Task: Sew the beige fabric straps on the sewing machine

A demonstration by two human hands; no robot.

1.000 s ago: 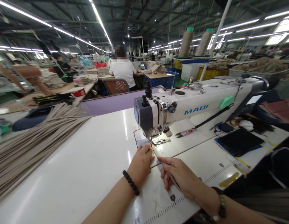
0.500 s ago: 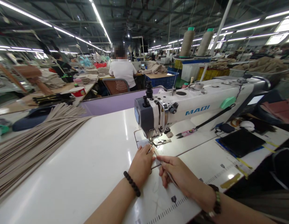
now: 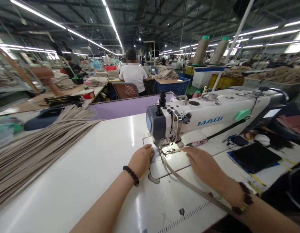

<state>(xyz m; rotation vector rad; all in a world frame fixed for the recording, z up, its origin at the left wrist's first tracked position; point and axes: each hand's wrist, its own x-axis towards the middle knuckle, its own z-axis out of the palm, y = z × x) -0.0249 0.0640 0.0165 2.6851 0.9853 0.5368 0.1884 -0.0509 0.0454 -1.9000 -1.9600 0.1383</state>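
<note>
A narrow beige fabric strip (image 3: 184,182) runs from under the presser foot of the white sewing machine (image 3: 210,116) towards me, passing below my right wrist. My left hand (image 3: 141,159) lies left of the needle area, its fingers bent and pressed together. What they hold, if anything, is hidden. Right of the needle, my right hand (image 3: 205,165) hovers over the bed, fingers stretched out beside the metal guide plate (image 3: 170,150) and apart from the strip. Pink-handled thread snips (image 3: 198,142) lie just behind these fingertips, attached to a black cord.
A bundle of beige strips (image 3: 43,152) covers the left of the white table (image 3: 108,158). At the right lies a black flat pad (image 3: 255,157). Thread cones (image 3: 200,51) stand behind the machine. A person in a white shirt (image 3: 133,77) sits ahead.
My right hand has let go of the strip and moved right, towards the snips. My left hand has drawn slightly left from the needle. The camera view has shifted a little left.
</note>
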